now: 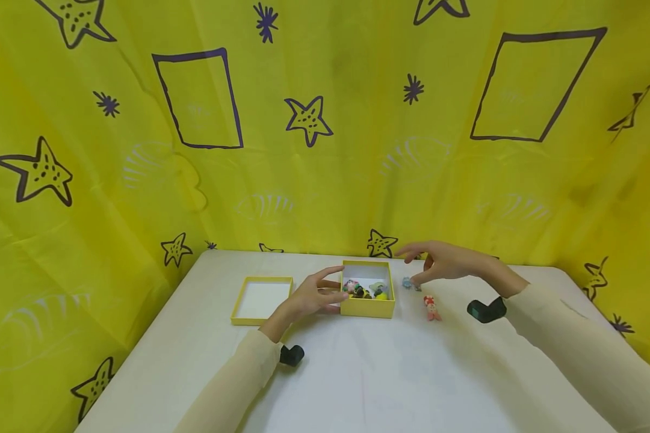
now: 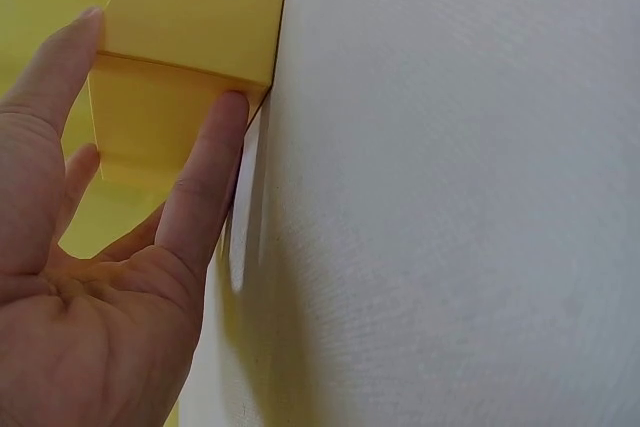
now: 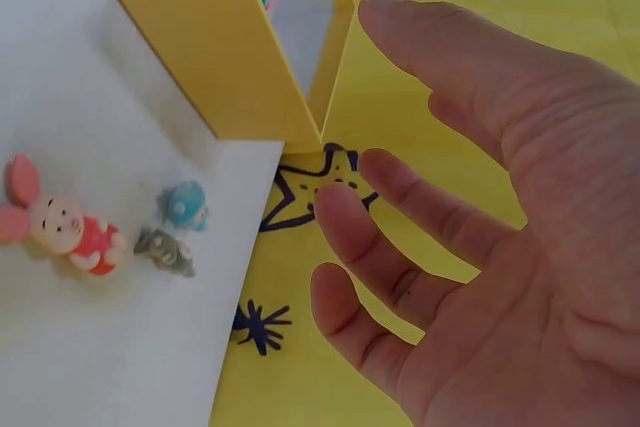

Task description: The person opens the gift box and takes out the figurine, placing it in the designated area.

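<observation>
A yellow open-topped box (image 1: 366,308) with several small toy figures (image 1: 380,290) inside stands on the table. My left hand (image 1: 311,294) touches its left side with fingers spread; in the left wrist view, one fingertip rests near a lower corner of the box (image 2: 200,17). My right hand (image 1: 448,260) hovers right of the box, fingers apart and holding nothing. Below it lie a small blue figure (image 3: 184,205) and a grey figure (image 3: 165,251). A pink piglet figure in red (image 3: 85,237) lies nearer me.
The shallow box lid (image 1: 262,302), white inside with a yellow rim, lies left of the box. A white cloth covers the table (image 1: 357,379). Yellow curtain (image 1: 314,174) with drawn starfish hangs right behind the table's far edge and along the sides.
</observation>
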The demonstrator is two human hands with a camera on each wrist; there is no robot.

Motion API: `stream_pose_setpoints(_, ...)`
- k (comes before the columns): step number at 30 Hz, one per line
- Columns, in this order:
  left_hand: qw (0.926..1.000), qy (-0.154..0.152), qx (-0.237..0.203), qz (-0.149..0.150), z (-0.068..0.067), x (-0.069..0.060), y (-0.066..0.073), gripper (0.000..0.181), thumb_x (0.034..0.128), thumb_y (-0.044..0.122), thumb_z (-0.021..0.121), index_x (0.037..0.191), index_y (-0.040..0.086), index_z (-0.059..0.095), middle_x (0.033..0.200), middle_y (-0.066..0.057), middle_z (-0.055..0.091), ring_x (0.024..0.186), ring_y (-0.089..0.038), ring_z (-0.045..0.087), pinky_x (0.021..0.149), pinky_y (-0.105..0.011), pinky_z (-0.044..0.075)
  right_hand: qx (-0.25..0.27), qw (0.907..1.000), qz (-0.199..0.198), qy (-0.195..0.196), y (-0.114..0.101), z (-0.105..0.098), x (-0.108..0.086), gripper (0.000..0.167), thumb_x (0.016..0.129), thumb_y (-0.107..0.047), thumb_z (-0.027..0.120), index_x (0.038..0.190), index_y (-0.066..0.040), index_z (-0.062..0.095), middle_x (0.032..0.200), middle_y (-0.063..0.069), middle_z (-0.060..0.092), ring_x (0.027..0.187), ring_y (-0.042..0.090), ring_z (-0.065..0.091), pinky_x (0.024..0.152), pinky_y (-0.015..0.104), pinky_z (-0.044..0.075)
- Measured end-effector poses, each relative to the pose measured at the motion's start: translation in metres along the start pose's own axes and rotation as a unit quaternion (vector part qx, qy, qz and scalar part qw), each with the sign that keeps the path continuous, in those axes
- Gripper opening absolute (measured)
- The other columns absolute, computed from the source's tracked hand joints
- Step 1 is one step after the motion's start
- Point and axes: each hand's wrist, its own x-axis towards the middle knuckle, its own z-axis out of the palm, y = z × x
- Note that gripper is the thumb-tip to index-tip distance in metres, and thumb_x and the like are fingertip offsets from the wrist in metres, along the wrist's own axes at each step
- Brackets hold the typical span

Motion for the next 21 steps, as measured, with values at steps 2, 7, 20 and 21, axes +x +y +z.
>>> stream_pose_setpoints(2, 1.0, 0.0, -0.002, 0.0, 0.0, 0.0, 0.0, 0.074, 0.0948, 0.014, 0.076, 0.159, 0.017, 0.039, 0.142, -0.027, 0.052, 0.119, -0.033, 0.064, 0.087, -0.043, 0.062, -0.003, 1.0, -0.004, 0.0, -0.002, 0.001, 0.004, 0.066, 0.092, -0.024, 0.079, 0.149, -0.008, 0.051, 0.133, 0.017, 0.061, 0.099, 0.029, 0.061, 0.081, 0.037, 0.055)
stream_pose_setpoints(7, 1.0, 0.001, -0.004, -0.006, 0.0, 0.0, 0.001, 0.074, 0.0948, 0.015, 0.077, 0.159, 0.019, 0.04, 0.143, -0.027, 0.051, 0.119, -0.033, 0.065, 0.087, -0.043, 0.062, -0.002, 1.0, -0.004, -0.004, -0.005, 0.006, 0.014, 0.065, 0.092, -0.025, 0.079, 0.149, -0.01, 0.051, 0.135, 0.018, 0.061, 0.097, 0.029, 0.061, 0.08, 0.037, 0.055)
stream_pose_setpoints(20, 0.9997, 0.003, -0.01, -0.021, 0.0, 0.003, -0.001, 0.074, 0.0932, 0.017, 0.079, 0.157, 0.024, 0.043, 0.142, -0.025, 0.053, 0.115, -0.031, 0.067, 0.087, -0.042, 0.062, 0.033, 0.9985, -0.028, -0.034, -0.009, 0.033, 0.046, 0.063, 0.092, -0.015, 0.079, 0.148, -0.006, 0.051, 0.137, 0.029, 0.057, 0.088, 0.028, 0.069, 0.078, 0.045, 0.061)
stream_pose_setpoints(21, 0.9998, 0.003, -0.008, -0.02, 0.0, 0.003, -0.001, 0.074, 0.0931, 0.017, 0.079, 0.157, 0.024, 0.043, 0.142, -0.025, 0.053, 0.115, -0.031, 0.067, 0.086, -0.042, 0.062, 0.032, 0.9982, -0.035, -0.037, -0.009, 0.034, 0.048, 0.063, 0.092, -0.014, 0.079, 0.148, -0.004, 0.051, 0.137, 0.03, 0.057, 0.088, 0.027, 0.069, 0.078, 0.042, 0.061)
